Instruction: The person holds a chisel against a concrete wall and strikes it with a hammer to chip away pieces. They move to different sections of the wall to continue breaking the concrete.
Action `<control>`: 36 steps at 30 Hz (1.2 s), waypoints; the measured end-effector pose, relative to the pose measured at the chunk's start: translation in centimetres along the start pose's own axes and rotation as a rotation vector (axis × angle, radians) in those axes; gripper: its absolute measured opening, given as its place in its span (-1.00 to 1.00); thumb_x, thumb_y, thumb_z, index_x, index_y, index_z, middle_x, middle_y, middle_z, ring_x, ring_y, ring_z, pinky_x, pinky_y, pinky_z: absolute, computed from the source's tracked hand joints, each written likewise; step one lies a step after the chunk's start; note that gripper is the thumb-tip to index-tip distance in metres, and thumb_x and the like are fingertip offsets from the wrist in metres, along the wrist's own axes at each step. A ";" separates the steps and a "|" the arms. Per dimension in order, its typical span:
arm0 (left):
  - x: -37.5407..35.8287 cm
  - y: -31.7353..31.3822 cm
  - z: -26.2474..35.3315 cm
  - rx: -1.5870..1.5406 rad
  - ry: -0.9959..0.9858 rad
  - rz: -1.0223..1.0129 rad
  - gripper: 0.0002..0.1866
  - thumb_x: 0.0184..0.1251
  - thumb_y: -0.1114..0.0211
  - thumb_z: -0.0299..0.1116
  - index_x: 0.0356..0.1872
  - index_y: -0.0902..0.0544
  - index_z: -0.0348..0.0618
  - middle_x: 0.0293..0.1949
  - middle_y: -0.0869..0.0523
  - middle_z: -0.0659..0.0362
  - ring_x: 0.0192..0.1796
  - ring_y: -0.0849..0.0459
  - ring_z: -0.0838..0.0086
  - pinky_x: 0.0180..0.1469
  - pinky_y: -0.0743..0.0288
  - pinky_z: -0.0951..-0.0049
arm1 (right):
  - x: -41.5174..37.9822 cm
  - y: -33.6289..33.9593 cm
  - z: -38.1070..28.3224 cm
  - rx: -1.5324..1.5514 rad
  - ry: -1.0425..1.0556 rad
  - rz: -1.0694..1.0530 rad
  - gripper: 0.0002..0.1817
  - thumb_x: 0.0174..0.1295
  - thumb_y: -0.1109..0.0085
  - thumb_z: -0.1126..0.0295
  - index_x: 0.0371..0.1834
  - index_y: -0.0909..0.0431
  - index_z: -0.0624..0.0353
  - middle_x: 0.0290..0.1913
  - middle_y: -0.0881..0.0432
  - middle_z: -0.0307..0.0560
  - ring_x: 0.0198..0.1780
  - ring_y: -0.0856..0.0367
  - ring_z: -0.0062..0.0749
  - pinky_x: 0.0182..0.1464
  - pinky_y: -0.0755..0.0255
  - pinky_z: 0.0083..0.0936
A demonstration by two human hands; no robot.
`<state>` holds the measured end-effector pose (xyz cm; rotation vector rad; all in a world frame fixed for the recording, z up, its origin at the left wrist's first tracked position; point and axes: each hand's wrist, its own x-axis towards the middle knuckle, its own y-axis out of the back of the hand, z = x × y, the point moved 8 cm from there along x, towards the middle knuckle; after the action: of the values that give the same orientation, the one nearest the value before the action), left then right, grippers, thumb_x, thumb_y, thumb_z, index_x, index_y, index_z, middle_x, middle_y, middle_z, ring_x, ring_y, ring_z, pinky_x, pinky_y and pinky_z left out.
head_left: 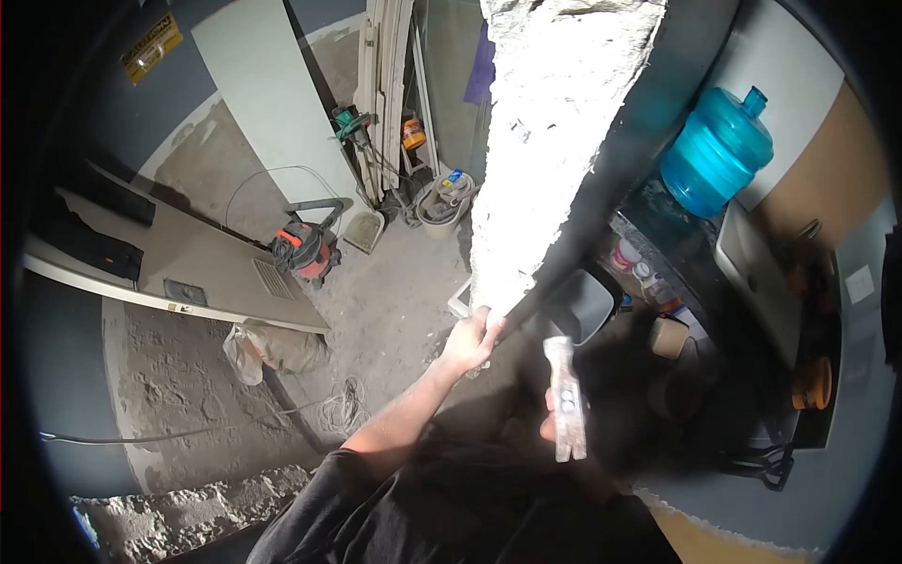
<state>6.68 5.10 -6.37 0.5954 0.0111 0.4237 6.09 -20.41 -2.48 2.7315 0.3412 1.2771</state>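
My right hand (548, 422) is closed around a hammer (567, 399) in front of my body. The hammer's dusty, pale metal head faces up toward me, and its handle is mostly hidden in shadow. My left hand (470, 343) reaches forward to the lower end of a rough, brightly lit white wall edge (554, 141). Its fingers are curled and its thumb points up along that edge. Whatever those fingers hold, if anything, is hidden from view.
A red and black vacuum cleaner (305, 252), a dustpan (363, 231) and a bucket (443, 209) stand on the dusty floor. At right, a blue water jug (716, 155) sits on a dark counter above a grey bin (581, 305). A coiled cable (343, 409) lies at left.
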 end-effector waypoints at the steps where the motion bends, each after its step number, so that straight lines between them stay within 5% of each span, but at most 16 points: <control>1: 0.0 0.2 0.1 -0.018 0.006 -0.013 -0.57 0.49 -0.09 -0.03 -0.11 -0.46 -0.30 -0.56 -0.65 -0.18 -0.41 -0.70 -0.12 -0.34 -0.53 0.02 | -0.6 -1.3 -2.7 -0.595 0.459 0.201 -0.80 0.23 -0.26 0.28 -0.29 -0.56 0.20 -0.46 -0.65 0.06 -0.49 -0.67 -0.02 -0.41 -0.53 -0.25; 4: 0.1 0.6 0.8 -0.037 0.009 -0.031 -0.58 0.49 -0.11 -0.05 -0.13 -0.46 -0.32 -0.56 -0.64 -0.19 -0.39 -0.70 -0.13 -0.33 -0.53 0.01 | 1.3 -4.3 3.9 -0.191 -0.569 -0.354 -0.78 0.37 -0.03 0.31 -0.21 -0.55 0.24 -0.40 -0.60 0.28 -0.30 -0.57 0.40 -0.29 -0.48 -0.02; 8: 0.3 0.9 0.5 -0.006 -0.014 -0.053 -0.59 0.49 -0.12 -0.09 -0.13 -0.46 -0.35 -0.54 -0.65 -0.22 -0.37 -0.69 -0.16 -0.32 -0.53 -0.02 | -0.7 -2.7 3.2 0.033 -0.447 -0.101 -0.73 0.41 0.03 0.35 -0.11 -0.59 0.35 -0.46 -0.59 -0.05 -0.49 -0.57 -0.24 -0.42 -0.41 -0.37; 11: 0.3 0.4 0.2 -0.014 0.008 -0.045 -0.58 0.49 -0.12 -0.08 -0.13 -0.47 -0.36 -0.53 -0.65 -0.23 -0.36 -0.68 -0.19 -0.32 -0.53 -0.02 | 0.8 -2.8 1.0 0.247 -0.223 0.022 -0.55 0.53 0.14 0.10 -0.41 -0.44 0.24 -0.51 -0.41 -0.18 -0.53 -0.34 -0.48 -0.46 -0.25 -0.53; 14: 0.4 0.1 0.5 0.009 -0.023 0.014 -0.57 0.49 -0.12 -0.06 -0.16 -0.48 -0.36 -0.53 -0.64 -0.25 -0.36 -0.68 -0.20 -0.31 -0.52 -0.02 | 3.0 -4.7 3.5 -0.335 -0.535 -0.355 -0.58 0.45 0.00 0.16 -0.41 -0.49 0.34 -0.49 -0.57 0.31 -0.40 -0.58 0.32 -0.39 -0.38 0.00; 17: 0.8 0.0 0.2 -0.014 -0.017 -0.005 -0.56 0.48 -0.13 -0.05 -0.20 -0.49 -0.37 -0.52 -0.64 -0.27 -0.36 -0.68 -0.20 -0.32 -0.52 0.00 | 1.1 -3.4 3.8 -0.171 -0.465 -0.342 -0.69 0.38 -0.03 0.27 -0.17 -0.58 0.35 -0.36 -0.62 0.36 -0.35 -0.59 0.37 -0.33 -0.44 -0.01; 19: 0.7 -0.1 -0.2 -0.002 -0.017 0.011 -0.55 0.48 -0.13 -0.04 -0.21 -0.49 -0.37 -0.52 -0.64 -0.27 -0.35 -0.68 -0.20 -0.31 -0.52 -0.01 | 0.3 -2.4 1.3 -0.166 -0.128 -0.329 -0.66 0.20 -0.15 0.30 -0.08 -0.57 0.34 -0.27 -0.60 0.16 -0.31 -0.61 0.26 -0.30 -0.49 -0.08; 21: 0.7 -0.3 -0.7 -0.033 -0.009 0.039 -0.57 0.49 -0.14 -0.05 -0.29 -0.48 -0.33 -0.60 -0.58 -0.22 -0.43 -0.66 -0.16 -0.39 -0.48 0.01 | 0.4 -2.1 0.2 -0.040 -0.121 -0.222 -0.77 0.44 0.10 0.35 -0.32 -0.47 0.23 -0.49 -0.38 -0.09 -0.49 -0.38 -0.27 -0.39 -0.29 -0.37; 23: 0.6 -0.3 -0.2 -0.050 -0.015 0.056 -0.57 0.49 -0.13 -0.05 -0.29 -0.48 -0.33 -0.61 -0.58 -0.22 -0.44 -0.66 -0.15 -0.39 -0.48 0.01 | -1.9 -2.6 4.1 0.081 -0.228 -0.227 -0.72 0.46 0.10 0.34 -0.38 -0.47 0.25 -0.49 -0.41 -0.09 -0.48 -0.40 -0.29 -0.39 -0.31 -0.39; 25: 0.6 0.1 0.1 -0.067 -0.032 0.069 -0.57 0.49 -0.13 -0.05 -0.30 -0.49 -0.33 -0.61 -0.58 -0.21 -0.44 -0.67 -0.14 -0.39 -0.48 0.01 | 0.1 -2.5 0.4 -0.480 0.288 -0.021 -0.67 0.48 0.09 0.28 -0.41 -0.46 0.25 -0.52 -0.43 -0.12 -0.51 -0.41 -0.36 -0.43 -0.32 -0.41; 26: 0.6 0.0 0.1 -0.048 -0.011 0.045 -0.54 0.49 -0.13 -0.04 -0.28 -0.49 -0.37 -0.58 -0.60 -0.25 -0.40 -0.68 -0.17 -0.34 -0.50 0.00 | -1.1 -3.8 5.4 -0.159 -0.419 -0.316 -0.64 0.49 0.09 0.23 -0.40 -0.46 0.27 -0.54 -0.46 -0.13 -0.53 -0.42 -0.40 -0.44 -0.33 -0.41; 27: 0.6 -0.1 0.0 -0.028 0.011 0.023 -0.52 0.49 -0.13 -0.03 -0.26 -0.49 -0.40 -0.54 -0.62 -0.28 -0.35 -0.68 -0.19 -0.29 -0.52 -0.02 | -0.9 -3.8 6.5 -0.102 -0.552 -0.315 -0.58 0.53 0.14 0.17 -0.41 -0.45 0.27 -0.55 -0.44 -0.20 -0.55 -0.38 -0.47 -0.46 -0.31 -0.46; 30: 0.6 0.3 0.5 -0.047 -0.001 0.009 -0.51 0.49 -0.12 -0.02 -0.26 -0.50 -0.40 -0.52 -0.63 -0.30 -0.34 -0.67 -0.23 -0.27 -0.52 -0.04 | -1.1 -2.8 5.1 0.111 -0.635 -0.241 -0.51 0.54 0.17 0.05 -0.36 -0.44 0.27 -0.54 -0.38 -0.31 -0.54 -0.31 -0.63 -0.50 -0.20 -0.59; 33: 0.6 0.0 0.2 -0.011 0.019 0.021 -0.49 0.48 -0.12 0.00 -0.27 -0.51 -0.41 -0.50 -0.63 -0.32 -0.33 -0.67 -0.26 -0.26 -0.52 -0.04 | 2.0 -2.6 0.3 0.145 -0.196 -0.096 -0.52 0.52 0.14 0.06 -0.40 -0.43 0.27 -0.57 -0.38 -0.27 -0.54 -0.34 -0.58 -0.49 -0.22 -0.56; 35: 0.5 -0.7 -0.1 0.011 0.032 0.056 -0.50 0.48 -0.12 0.00 -0.31 -0.51 -0.38 -0.55 -0.61 -0.27 -0.37 -0.67 -0.21 -0.32 -0.50 -0.01 | -0.8 -4.1 5.2 -0.154 -0.410 -0.250 -0.52 0.52 0.12 0.08 -0.41 -0.46 0.29 -0.58 -0.41 -0.25 -0.54 -0.39 -0.52 -0.48 -0.27 -0.51; 36: 0.5 -0.7 -0.4 0.035 0.042 0.093 -0.50 0.48 -0.13 0.00 -0.36 -0.51 -0.35 -0.60 -0.59 -0.22 -0.41 -0.67 -0.16 -0.37 -0.49 0.02 | -0.9 -4.7 7.2 -0.118 -0.686 -0.357 -0.53 0.52 0.12 0.10 -0.40 -0.47 0.29 -0.59 -0.41 -0.24 -0.55 -0.41 -0.52 -0.47 -0.30 -0.47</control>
<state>7.31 5.00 -7.00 0.6226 0.0313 0.5274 10.27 -16.14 -8.64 2.6359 0.6056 0.2370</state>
